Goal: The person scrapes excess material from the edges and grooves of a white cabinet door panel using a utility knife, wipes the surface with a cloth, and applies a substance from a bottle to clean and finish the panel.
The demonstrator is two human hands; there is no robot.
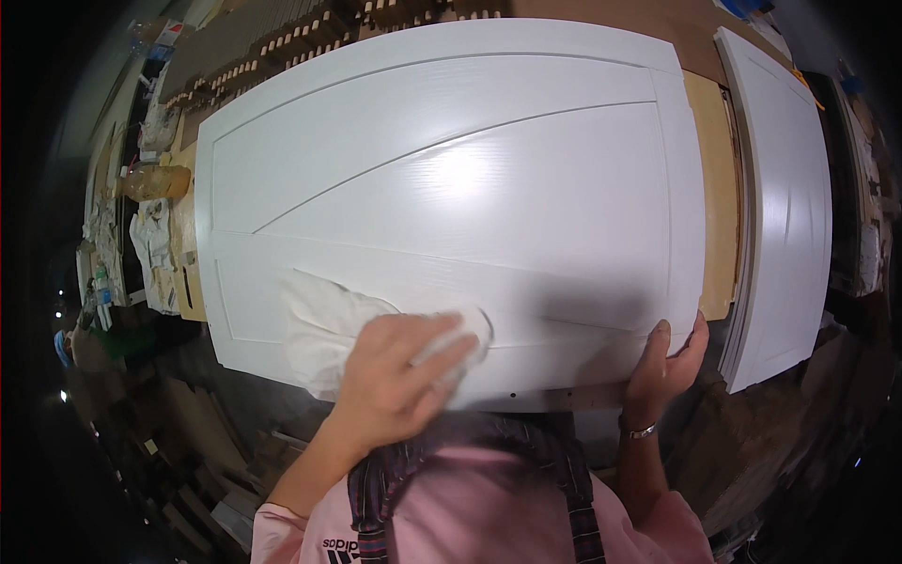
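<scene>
A large white panel (564, 197) with grooved lines, like a door, lies flat in front of me. My left hand (402, 371) presses a white cloth (329, 324) onto its near left part, fingers bent over the cloth and slightly smeared by motion. Part of the cloth bunches out to the left of the hand, and a bit shows under the fingertips. At the near right corner, my right hand (669, 362) grips the panel's edge, its thumb on the top face. A bracelet (643, 432) circles the right wrist.
More white panels (780, 207) are stacked at the right. Brown slotted boards (254, 56) with light wooden ends lie behind the panel. At the left stand a bottle of amber liquid (155, 181) and crumpled white material (153, 240). Light wood (711, 188) shows beneath the panel's right side.
</scene>
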